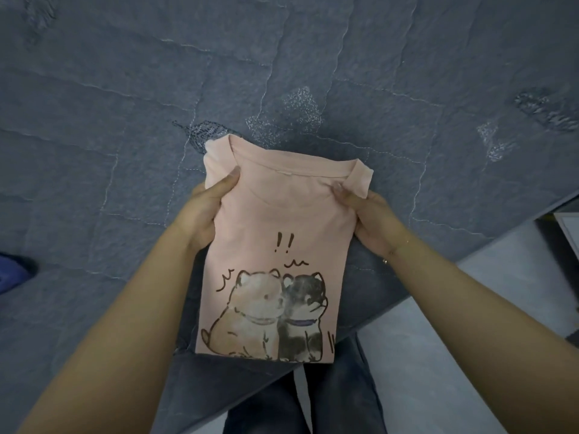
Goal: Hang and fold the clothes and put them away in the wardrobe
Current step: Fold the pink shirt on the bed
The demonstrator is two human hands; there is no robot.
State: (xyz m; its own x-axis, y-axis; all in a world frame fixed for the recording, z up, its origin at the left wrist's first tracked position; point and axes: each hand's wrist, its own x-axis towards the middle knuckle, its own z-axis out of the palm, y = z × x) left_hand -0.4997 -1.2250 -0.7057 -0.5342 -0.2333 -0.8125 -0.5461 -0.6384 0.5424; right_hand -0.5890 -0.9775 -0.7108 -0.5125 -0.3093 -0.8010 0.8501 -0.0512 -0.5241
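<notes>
A pink T-shirt with a cartoon print of two dogs is folded into a narrow rectangle, collar away from me. It is held over the near edge of a bed. My left hand grips its left edge just below the shoulder, thumb on top. My right hand grips the right edge near the collar, thumb pressing the fabric. The lower end of the shirt hangs in front of my legs.
The bed is covered by a blue-grey quilted blanket filling most of the view. Its edge runs diagonally at the lower right, beside a pale floor. A dark blue object shows at the left edge. My dark jeans are below.
</notes>
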